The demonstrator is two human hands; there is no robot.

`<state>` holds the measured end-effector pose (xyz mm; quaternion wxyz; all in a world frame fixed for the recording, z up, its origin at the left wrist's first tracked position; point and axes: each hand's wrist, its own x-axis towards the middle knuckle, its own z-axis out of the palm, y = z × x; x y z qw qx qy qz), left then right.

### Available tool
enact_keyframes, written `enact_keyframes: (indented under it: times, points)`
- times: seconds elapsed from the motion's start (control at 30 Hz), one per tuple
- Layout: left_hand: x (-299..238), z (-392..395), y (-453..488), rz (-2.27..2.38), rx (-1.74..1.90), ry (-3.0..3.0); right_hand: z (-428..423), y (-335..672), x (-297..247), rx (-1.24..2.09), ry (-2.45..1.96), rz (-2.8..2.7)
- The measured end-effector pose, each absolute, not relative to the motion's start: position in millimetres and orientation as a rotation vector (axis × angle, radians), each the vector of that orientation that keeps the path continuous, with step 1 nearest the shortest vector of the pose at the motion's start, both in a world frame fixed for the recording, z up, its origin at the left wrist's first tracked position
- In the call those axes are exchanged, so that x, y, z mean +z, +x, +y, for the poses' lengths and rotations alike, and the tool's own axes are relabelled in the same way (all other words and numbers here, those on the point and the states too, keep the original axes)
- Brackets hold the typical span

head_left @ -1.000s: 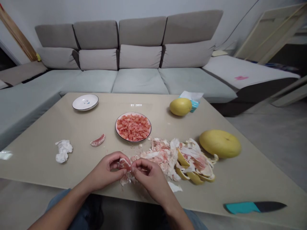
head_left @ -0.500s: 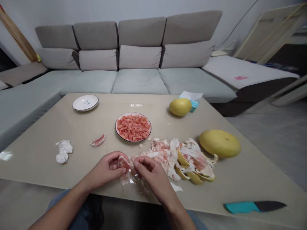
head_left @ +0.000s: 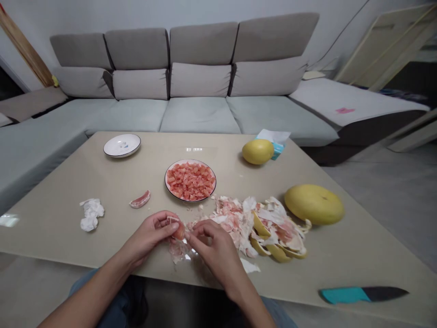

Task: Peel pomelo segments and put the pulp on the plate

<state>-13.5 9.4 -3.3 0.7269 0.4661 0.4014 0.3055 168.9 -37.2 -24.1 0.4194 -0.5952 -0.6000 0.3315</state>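
Note:
My left hand [head_left: 152,237] is closed around a pink pomelo segment [head_left: 178,231], with the thumb on its near side and pale membrane still on part of it. The fingertips of my right hand [head_left: 213,246] pinch at the segment's right edge; any bit of membrane between them is too small to see clearly. Scraps of pink membrane [head_left: 176,250] lie on the table beneath. Beyond my hands is a dark-rimmed plate [head_left: 166,184] heaped with pink pomelo flesh [head_left: 190,181]. Another pomelo segment [head_left: 139,199] lies to the left of that plate.
Right of my hands spreads a pile of peel and membrane [head_left: 252,228]. A large pomelo [head_left: 314,204] and a smaller one [head_left: 258,151] sit further right, near a tissue pack [head_left: 278,149]. A teal-handled knife [head_left: 344,295], crumpled tissue [head_left: 91,214] and white plate [head_left: 122,146] are also on the table [head_left: 68,182].
The segment in my left hand has turned and shows more pink flesh. My left thumb has moved up onto it, and my right fingertips have come a little left, closer to it.

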Motion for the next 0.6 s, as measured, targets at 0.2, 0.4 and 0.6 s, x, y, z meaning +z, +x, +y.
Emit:
enact_keyframes:
  times: [0.2,0.4,0.6]
  points:
    - [-5.1,8.7,-12.9,0.915,0.699,1.072,-38.3,167.4,-19.5,1.095,-1.385,-1.288]
    - [-8.7,7.9,-12.6,0.927,0.673,1.163,-40.0,161.6,-13.7,1.184,-1.359,-1.262]
    - [-9.6,6.4,-12.3,0.918,0.651,1.155,-39.4,160.6,-12.9,1.338,-1.290,-1.137]
